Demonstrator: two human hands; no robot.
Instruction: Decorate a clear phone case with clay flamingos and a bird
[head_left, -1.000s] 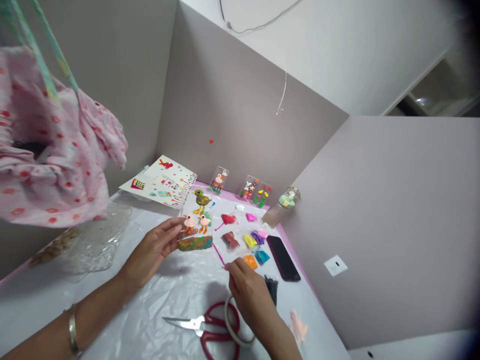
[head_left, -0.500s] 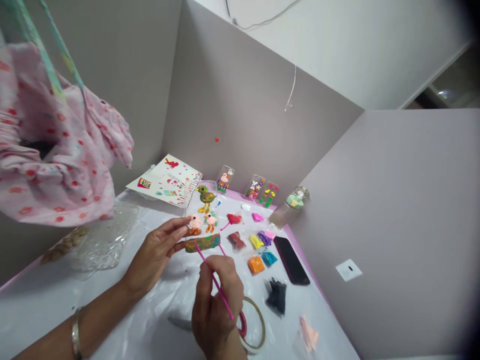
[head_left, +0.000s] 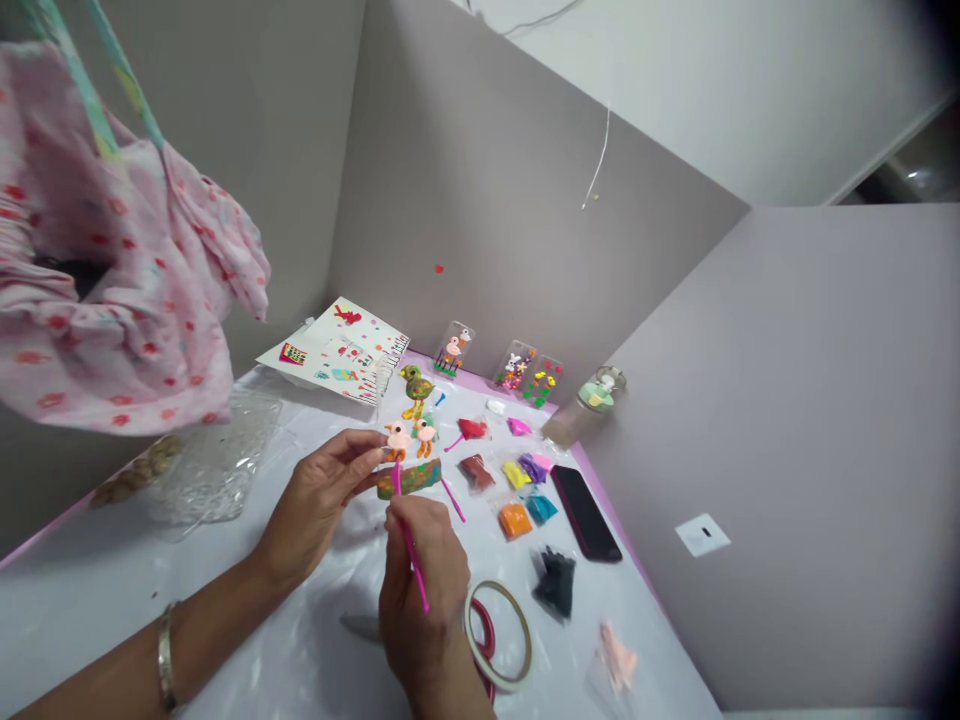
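Note:
My left hand holds a marbled multicoloured clay strip between thumb and fingers. Its fingertips are close to a small peach-pink clay bird, and a second pink bird stands just beyond. My right hand grips a thin pink modelling tool like a pencil, and its tip reaches up against the clay strip. A loose pink stick lies on the sheet nearby. An olive-and-yellow clay bird stands further back.
Small packets of coloured clay, a black phone and a tape roll lie on the white plastic sheet. Beyond are a craft booklet and clear cases. A pink cloth hangs at left. Walls bound the back and right.
My right hand has moved up and left, bringing the pink tool's tip from below the clay strip onto it. The scissors are now almost hidden behind that hand. The view has shifted slightly.

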